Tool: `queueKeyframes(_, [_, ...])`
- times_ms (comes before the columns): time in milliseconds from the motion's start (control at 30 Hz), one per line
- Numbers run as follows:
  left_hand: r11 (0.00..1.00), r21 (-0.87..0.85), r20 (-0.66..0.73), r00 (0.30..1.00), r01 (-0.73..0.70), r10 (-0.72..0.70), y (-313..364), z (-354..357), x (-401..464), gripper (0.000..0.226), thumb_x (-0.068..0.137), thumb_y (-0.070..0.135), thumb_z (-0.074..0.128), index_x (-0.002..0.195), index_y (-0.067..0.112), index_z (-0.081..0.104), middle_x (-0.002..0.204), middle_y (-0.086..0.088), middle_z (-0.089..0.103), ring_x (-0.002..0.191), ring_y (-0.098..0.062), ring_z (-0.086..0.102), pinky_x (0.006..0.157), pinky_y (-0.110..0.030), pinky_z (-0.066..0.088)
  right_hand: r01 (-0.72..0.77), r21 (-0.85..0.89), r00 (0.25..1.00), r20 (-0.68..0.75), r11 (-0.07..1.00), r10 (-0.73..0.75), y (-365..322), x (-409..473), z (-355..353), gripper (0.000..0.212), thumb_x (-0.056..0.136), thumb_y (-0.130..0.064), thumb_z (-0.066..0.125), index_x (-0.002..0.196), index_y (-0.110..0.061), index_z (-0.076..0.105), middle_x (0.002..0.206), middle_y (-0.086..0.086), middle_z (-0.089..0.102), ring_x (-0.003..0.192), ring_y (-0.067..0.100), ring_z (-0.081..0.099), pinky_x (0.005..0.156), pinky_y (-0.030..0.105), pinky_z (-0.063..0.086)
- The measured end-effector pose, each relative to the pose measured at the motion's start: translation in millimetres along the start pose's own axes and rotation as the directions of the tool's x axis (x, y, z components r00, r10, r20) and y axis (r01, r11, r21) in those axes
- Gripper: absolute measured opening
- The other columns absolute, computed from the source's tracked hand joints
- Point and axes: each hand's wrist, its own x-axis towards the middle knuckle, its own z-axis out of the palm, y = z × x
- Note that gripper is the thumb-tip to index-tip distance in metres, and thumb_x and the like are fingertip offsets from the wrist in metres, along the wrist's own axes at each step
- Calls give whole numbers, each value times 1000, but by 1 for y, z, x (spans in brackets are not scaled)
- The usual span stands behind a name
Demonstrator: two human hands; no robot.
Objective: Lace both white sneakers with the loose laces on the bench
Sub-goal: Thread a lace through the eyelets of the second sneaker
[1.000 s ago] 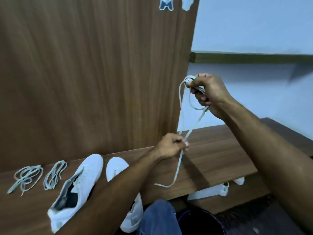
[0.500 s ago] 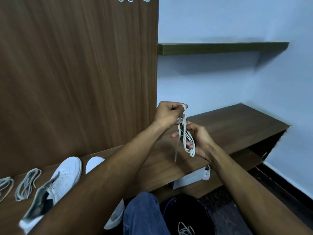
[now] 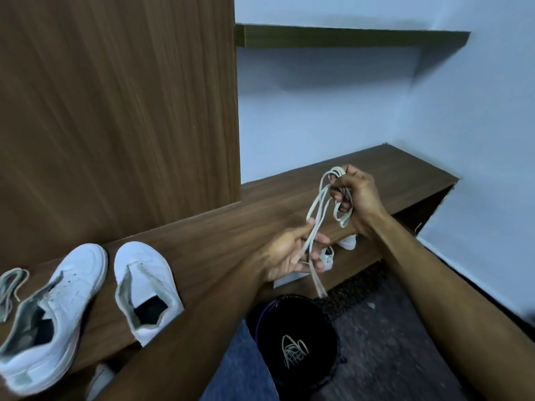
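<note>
A: Where is the lace (image 3: 316, 215) right now?

B: Above the bench (image 3: 220, 235), strung between both hands. The right hand (image 3: 356, 198) has its fingers curled around several gathered loops. The left hand (image 3: 289, 256), lower and nearer the person, pinches the strands, and one end hangs below it past the bench's front edge.

A: And the sneakers?

B: Both sit on the bench, well to the left of the hands. The left sneaker (image 3: 49, 308) and the right sneaker (image 3: 144, 287) lie side by side, toes toward the wooden panel (image 3: 115, 111), with no laces in them.

A: Any other laces?

B: A loose lace (image 3: 10, 287) lies on the bench at its far left end, beside the left sneaker.
</note>
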Motion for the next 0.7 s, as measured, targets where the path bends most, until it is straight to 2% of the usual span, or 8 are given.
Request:
queueKeyframes(67, [999, 23, -156, 987, -46, 49, -6, -3, 4, 32, 100, 34, 48, 87, 8, 61, 49, 0, 45, 44, -15, 51, 60, -31, 55, -49, -174, 999, -20, 984, 46, 12, -4, -12, 24, 81, 4, 48, 70, -14, 56, 51, 2, 48, 43, 13, 35, 39, 20, 23])
queueKeyframes(133, [992, 121, -344, 937, -26, 66, -14, -12, 10, 29, 99, 29, 51, 83, 8, 62, 48, 2, 45, 42, -13, 46, 46, -20, 48, -165, -346, 983, 13, 924, 181, 39, -14, -23, 25, 85, 6, 48, 70, -11, 58, 52, 4, 51, 46, 15, 41, 43, 23, 29])
queueKeyframes(233, [931, 346, -514, 853, 114, 86, -36, -21, 20, 23, 96, 30, 54, 86, 12, 62, 56, -1, 53, 43, -12, 48, 43, -17, 40, -306, -523, 913, 78, 796, 401, 97, -33, -29, 29, 91, 4, 49, 66, -7, 57, 49, 6, 56, 41, 18, 44, 44, 25, 36])
queueKeyframes(367, [868, 365, -554, 828, 336, -88, -84, -17, 35, 19, 96, 31, 51, 88, 14, 57, 63, -6, 60, 42, -13, 54, 48, -24, 48, -380, -547, 861, 87, 746, 502, 156, -60, -25, 32, 93, 7, 48, 65, -7, 53, 56, 11, 53, 34, 13, 46, 37, 19, 37])
queueKeyframes(433, [857, 330, -553, 817, 396, -165, -104, -14, 43, 22, 94, 31, 53, 98, 10, 59, 71, -9, 64, 50, -18, 60, 51, -25, 51, -344, -613, 868, 80, 711, 489, 175, -66, -28, 30, 89, 6, 52, 63, -9, 56, 60, 9, 55, 44, 14, 51, 44, 23, 41])
queueKeyframes(500, [837, 320, -544, 809, 444, -221, -115, -13, 51, 35, 94, 33, 51, 109, 3, 61, 84, -13, 68, 60, -22, 65, 53, -25, 51, -289, -736, 855, 89, 613, 511, 191, -68, -33, 21, 85, 0, 53, 67, -9, 57, 67, 6, 58, 61, 18, 54, 55, 26, 41])
queueKeyframes(600, [742, 466, -546, 817, 482, -188, -117, -16, 59, 39, 92, 30, 51, 116, 0, 59, 109, -18, 67, 92, -31, 67, 70, -32, 51, -291, -807, 807, 82, 514, 585, 210, -69, -40, 18, 83, -11, 54, 65, -12, 52, 70, 3, 57, 69, 19, 53, 62, 28, 38])
queueKeyframes(700, [717, 539, -571, 817, 441, -73, -101, -22, 59, 33, 90, 18, 52, 115, -3, 59, 116, -19, 63, 105, -33, 62, 71, -32, 45, -309, -836, 793, 36, 453, 608, 220, -63, -44, 14, 82, -14, 54, 77, -2, 59, 83, 11, 63, 77, 24, 58, 67, 30, 42])
